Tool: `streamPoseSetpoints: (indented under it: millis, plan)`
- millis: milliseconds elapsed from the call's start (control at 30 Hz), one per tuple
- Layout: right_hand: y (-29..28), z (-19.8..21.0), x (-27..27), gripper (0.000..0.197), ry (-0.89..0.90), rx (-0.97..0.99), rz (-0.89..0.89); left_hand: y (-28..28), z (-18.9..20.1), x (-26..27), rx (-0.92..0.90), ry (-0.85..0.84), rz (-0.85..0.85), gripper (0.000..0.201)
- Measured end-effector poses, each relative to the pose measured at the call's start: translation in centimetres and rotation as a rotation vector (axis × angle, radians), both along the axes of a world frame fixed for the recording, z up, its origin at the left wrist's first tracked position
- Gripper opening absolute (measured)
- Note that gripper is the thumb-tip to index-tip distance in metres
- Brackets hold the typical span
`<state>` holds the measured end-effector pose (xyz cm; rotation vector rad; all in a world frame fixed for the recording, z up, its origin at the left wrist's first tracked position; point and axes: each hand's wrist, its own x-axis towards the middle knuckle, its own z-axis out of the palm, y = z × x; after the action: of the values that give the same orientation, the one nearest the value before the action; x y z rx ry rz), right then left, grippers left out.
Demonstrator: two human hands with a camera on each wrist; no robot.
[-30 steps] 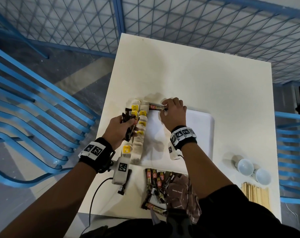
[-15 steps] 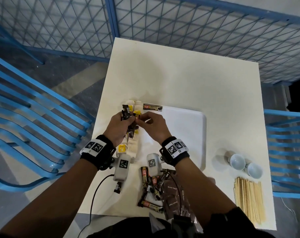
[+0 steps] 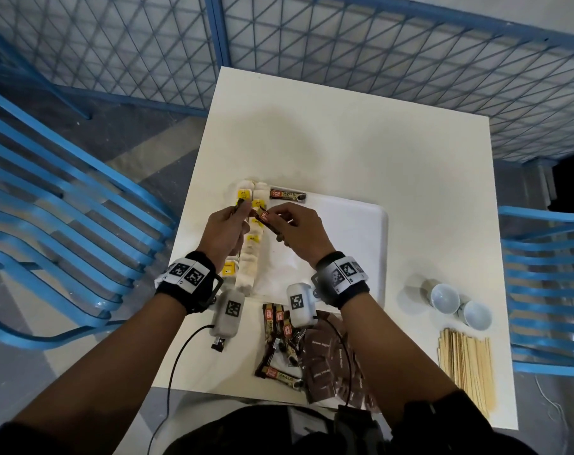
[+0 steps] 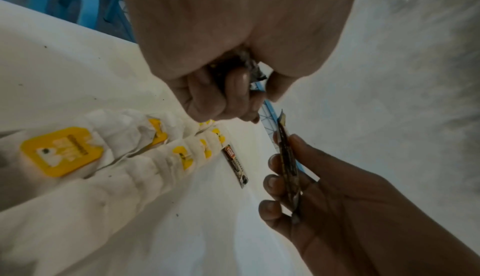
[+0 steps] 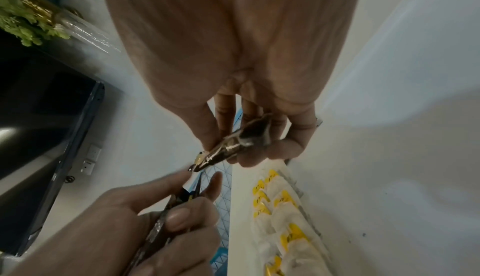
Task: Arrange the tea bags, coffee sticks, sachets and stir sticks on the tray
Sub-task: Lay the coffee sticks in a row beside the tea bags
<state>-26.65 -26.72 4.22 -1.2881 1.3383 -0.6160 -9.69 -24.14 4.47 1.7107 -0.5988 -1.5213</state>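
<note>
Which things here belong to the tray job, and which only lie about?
Job:
- tray
- tea bags in rows on it
- coffee stick laid at its far edge
- stick in right hand
- sticks in left hand
- loose coffee sticks
- brown sachets
- stir sticks

Lying about:
- two cups
- chairs

Forearm hides part of the sachets pile.

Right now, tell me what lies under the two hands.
Under the left hand and right hand, each holding a coffee stick, lie rows of tea bags along the left edge of the white tray. The bags directly beneath the hands are hidden.
</note>
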Motion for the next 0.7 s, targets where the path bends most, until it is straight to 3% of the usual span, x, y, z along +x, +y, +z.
streamPoseSetpoints:
  millis: [100, 167, 233, 433, 567, 700]
  plan:
    - [0.4, 0.0, -0.5, 0.009, 0.006, -0.013, 0.018, 1.0, 0.6, -0.9, -0.119, -0.189, -0.052, 0.039]
    - [0.7, 0.0, -0.8, 0.011, -0.014, -0.015, 0.033, 1.4, 0.8, -1.2, -0.173, -0.193, -0.044, 0.021]
    - [1.0, 0.2, -1.3, 0.015, -0.067, 0.011, 0.031, 1.8, 0.8, -1.3, -0.173, -0.139, -0.004, 0.016]
    - [1.1, 0.2, -3.7, 0.020, -0.366, 0.137, 0.013, 2.4, 0.5, -1.4, -0.147, -0.077, 0.118, 0.029]
    - [1.0, 0.0, -4.7, 0.022, -0.445, 0.168, -0.012, 2.5, 0.2, -1.3, -0.118, -0.087, 0.143, 0.032]
    - [0.8, -0.2, -5.0, 0.025, -0.452, 0.161, -0.049, 2.6, -0.1, -1.3, -0.140, -0.100, 0.140, 0.062]
